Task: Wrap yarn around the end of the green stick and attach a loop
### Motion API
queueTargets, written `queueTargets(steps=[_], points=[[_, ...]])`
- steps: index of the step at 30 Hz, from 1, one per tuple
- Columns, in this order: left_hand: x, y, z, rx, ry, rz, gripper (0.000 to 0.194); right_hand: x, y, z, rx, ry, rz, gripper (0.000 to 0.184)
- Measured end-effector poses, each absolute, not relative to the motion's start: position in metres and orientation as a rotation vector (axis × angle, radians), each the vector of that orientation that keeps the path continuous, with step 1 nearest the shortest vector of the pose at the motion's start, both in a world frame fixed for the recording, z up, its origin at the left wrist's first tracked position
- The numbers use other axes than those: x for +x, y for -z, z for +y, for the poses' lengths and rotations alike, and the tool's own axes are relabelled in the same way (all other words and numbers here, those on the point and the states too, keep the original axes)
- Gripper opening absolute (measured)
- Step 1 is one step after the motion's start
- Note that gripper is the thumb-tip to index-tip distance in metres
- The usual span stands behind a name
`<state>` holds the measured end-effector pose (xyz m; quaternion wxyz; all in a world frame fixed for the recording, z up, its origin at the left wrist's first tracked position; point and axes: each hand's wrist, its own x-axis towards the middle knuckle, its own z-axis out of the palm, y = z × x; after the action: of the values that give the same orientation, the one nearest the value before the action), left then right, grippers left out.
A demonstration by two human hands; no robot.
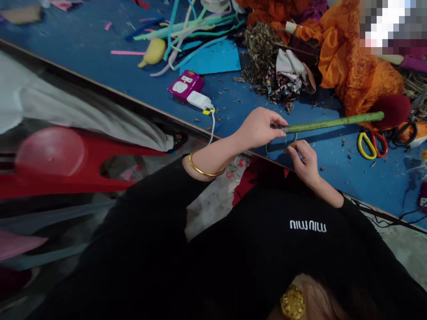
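My left hand (262,128) is closed in a pinch on the near-left end of a green stick (333,122). The stick lies almost level over the table edge, and its far end reaches a dark red rounded piece (393,111); whether the two are joined I cannot tell. Just below the stick, my right hand (304,161) is closed, thumb against curled fingers. A thin green thread (296,137) hangs from the stick to these fingertips. Scissors with yellow and red handles (372,146) rest on the table to the right of my right hand.
On the blue table (100,58) lie a purple box (186,84) with a white plug and cable, a yellow pear-shaped piece (155,51), colourful strips, a blue sheet (213,60), dried plant bits (262,49) and orange cloth (363,80). A red stool (80,178) stands at left.
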<state>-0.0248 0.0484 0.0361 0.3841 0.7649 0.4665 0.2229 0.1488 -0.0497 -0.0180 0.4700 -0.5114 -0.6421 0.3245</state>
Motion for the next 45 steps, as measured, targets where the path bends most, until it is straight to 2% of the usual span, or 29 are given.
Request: queueTargets(steps=[3,6,7,10,15,17,21,23,27,30,34,37,45], points=[[-0.025,-0.028,0.046,1.975,-0.579,1.186,0.027,0.158,0.015,-0.058,-1.182,-0.766,-1.533,0.04],[-0.026,-0.026,0.043,1.985,-0.579,1.179,0.027,0.154,0.025,-0.052,-1.202,-1.015,-1.172,0.03],[-0.026,-0.026,0.042,1.983,-0.578,1.179,0.027,0.151,0.029,-0.047,-1.191,-1.104,-1.055,0.032],[-0.026,-0.031,0.041,1.969,-0.572,1.174,0.026,0.137,0.037,-0.033,-1.077,-1.283,-0.914,0.053],[-0.025,-0.035,0.041,1.963,-0.577,1.186,0.026,0.135,0.035,-0.033,-1.144,-1.425,-1.098,0.045],[-0.025,-0.031,0.041,1.96,-0.586,1.177,0.026,0.144,0.032,-0.043,-1.237,-1.33,-1.252,0.047],[-0.027,-0.022,0.041,1.955,-0.601,1.176,0.025,0.164,0.024,-0.063,-1.257,-0.832,-1.431,0.047],[-0.027,-0.017,0.039,1.966,-0.602,1.192,0.026,0.167,0.02,-0.065,-1.198,-0.741,-1.414,0.046],[-0.026,-0.011,0.03,1.995,-0.581,1.251,0.026,0.158,0.017,-0.056,-0.975,-0.978,-1.283,0.046],[-0.025,-0.007,0.022,2.046,-0.562,1.325,0.029,0.152,0.019,-0.055,-0.979,-1.127,-1.168,0.042],[-0.025,-0.004,0.018,2.102,-0.542,1.373,0.033,0.15,0.021,-0.062,-1.049,-1.06,-1.175,0.043],[-0.025,-0.002,0.018,2.115,-0.54,1.372,0.031,0.147,0.022,-0.061,-0.979,-1.03,-1.169,0.051],[-0.02,0.0,0.008,2.138,-0.54,1.395,0.032,0.139,0.022,-0.051,-1.034,-1.223,-0.887,0.051]])
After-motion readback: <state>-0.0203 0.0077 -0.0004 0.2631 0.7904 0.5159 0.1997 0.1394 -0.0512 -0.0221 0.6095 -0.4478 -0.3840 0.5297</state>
